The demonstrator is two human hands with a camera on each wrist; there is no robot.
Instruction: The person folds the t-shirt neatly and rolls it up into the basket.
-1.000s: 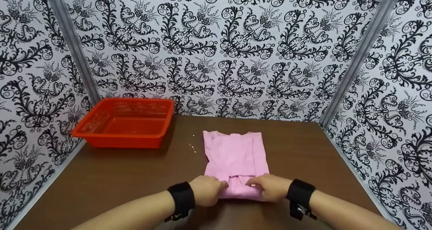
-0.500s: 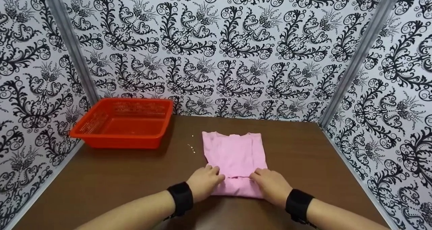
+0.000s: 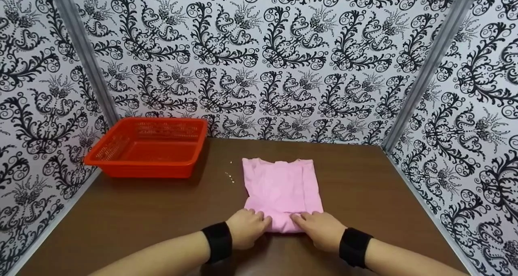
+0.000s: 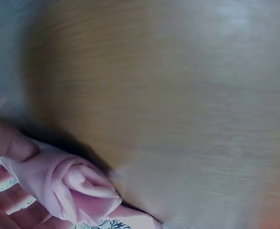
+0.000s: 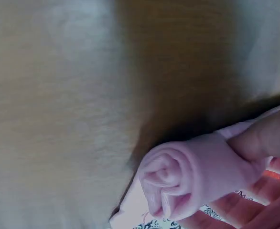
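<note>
A pink shirt [image 3: 279, 185] lies on the brown table, its sides folded inward and its neckline at the far end. The near end is rolled up, and the coiled end of the roll [image 5: 171, 179] shows in the right wrist view. My left hand [image 3: 247, 227] grips the roll's left part, thumb on the near side and fingers over the top. On the right part, my right hand [image 3: 323, 229] holds the roll the same way. Another spiral of cloth [image 4: 82, 186] pokes out beside the left thumb in the left wrist view.
An orange-red plastic basket [image 3: 145, 169] with perforated walls stands at the back left of the table [image 3: 162, 211]. Several small pale specks [image 3: 230, 177] lie left of the shirt. Patterned panels [image 3: 259, 65] enclose the table at the back and both sides.
Both hands reached forward over the fold, then drew back to the roll. The near end of the shirt is rolled further, and the gap at its folded flap has narrowed.
</note>
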